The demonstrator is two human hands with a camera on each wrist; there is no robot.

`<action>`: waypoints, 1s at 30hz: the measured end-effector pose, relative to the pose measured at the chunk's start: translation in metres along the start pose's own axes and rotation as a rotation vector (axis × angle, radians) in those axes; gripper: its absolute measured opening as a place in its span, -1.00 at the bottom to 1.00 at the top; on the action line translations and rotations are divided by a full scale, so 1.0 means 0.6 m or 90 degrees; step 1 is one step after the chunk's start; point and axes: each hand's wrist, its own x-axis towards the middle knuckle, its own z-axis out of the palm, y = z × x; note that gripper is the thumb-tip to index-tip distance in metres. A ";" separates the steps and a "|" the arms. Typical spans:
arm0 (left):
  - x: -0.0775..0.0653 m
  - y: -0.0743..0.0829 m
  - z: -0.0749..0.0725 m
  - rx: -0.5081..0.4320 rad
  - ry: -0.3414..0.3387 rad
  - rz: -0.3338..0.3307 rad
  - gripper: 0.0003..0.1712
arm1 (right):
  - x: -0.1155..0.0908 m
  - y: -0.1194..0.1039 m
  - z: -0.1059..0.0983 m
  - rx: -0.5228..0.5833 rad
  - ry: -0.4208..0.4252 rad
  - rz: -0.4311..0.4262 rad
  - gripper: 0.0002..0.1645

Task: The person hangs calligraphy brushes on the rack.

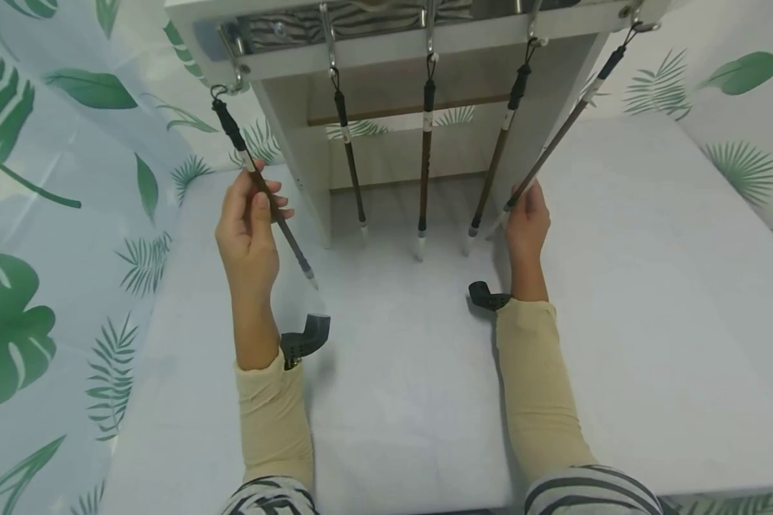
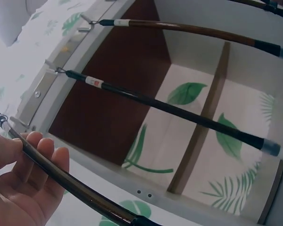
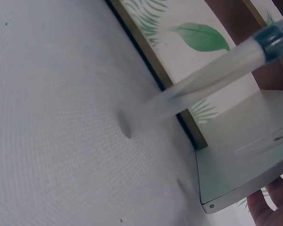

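Several calligraphy brushes with clear tip covers hang from metal hooks on a white wooden cabinet. In the head view, my left hand (image 1: 248, 222) pinches the leftmost brush (image 1: 288, 232) by its brown handle, tilting it outward. The left wrist view shows the thumb and fingers of that hand (image 2: 33, 183) along the handle. At the other side, my right hand (image 1: 528, 222) holds the rightmost brush (image 1: 557, 139) near its lower end. Only fingertips of the right hand (image 3: 271, 202) show in the right wrist view. Three brushes, including the middle one (image 1: 426, 157), hang between the hands.
The cabinet (image 1: 296, 161) stands on a white-covered table (image 1: 412, 400), its open front facing me. A black curved wrist mount (image 1: 305, 336) sits by the left wrist, another (image 1: 486, 295) by the right. Leaf-patterned cloth (image 1: 58, 236) hangs at left and behind.
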 end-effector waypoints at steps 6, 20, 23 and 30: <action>0.000 -0.013 -0.002 -0.003 -0.014 -0.028 -0.64 | -0.002 0.006 0.009 -0.013 0.010 -0.001 -0.63; -0.029 -0.021 -0.017 0.032 -0.034 -0.059 -0.61 | -0.024 0.024 0.005 -0.040 -0.002 -0.008 -0.60; -0.031 -0.021 -0.019 0.038 -0.041 -0.053 -0.60 | -0.025 0.023 0.004 -0.038 0.000 -0.022 -0.61; -0.026 -0.020 -0.017 0.055 -0.053 -0.037 -0.61 | -0.019 0.016 0.001 -0.025 0.009 -0.028 -0.59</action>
